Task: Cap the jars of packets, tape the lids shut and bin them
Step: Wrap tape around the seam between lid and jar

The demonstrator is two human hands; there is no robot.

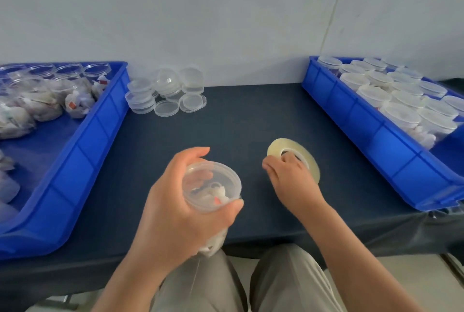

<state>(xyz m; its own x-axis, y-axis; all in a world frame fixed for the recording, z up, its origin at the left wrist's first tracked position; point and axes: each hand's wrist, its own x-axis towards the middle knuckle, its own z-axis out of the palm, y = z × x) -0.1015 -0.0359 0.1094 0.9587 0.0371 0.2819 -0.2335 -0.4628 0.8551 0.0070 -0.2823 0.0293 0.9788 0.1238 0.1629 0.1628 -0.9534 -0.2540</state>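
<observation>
My left hand (pixel 175 211) grips a clear plastic jar (pixel 211 186) of white packets, lid on, held above the table's near edge and tilted toward me. My right hand (pixel 291 181) holds a roll of clear tape (pixel 293 158), with fingers through its core, just above the dark table (pixel 238 123). Loose clear lids (pixel 167 93) lie stacked at the back of the table. The left blue bin (pixel 75 161) holds uncapped jars of packets (pixel 57 86). The right blue bin (pixel 376 131) holds several capped jars (pixel 391 101).
A pale wall (pixel 226 10) rises right behind the table. My knees in grey trousers (pixel 283 281) are under the table's near edge. The two bins flank the middle of the table on either side.
</observation>
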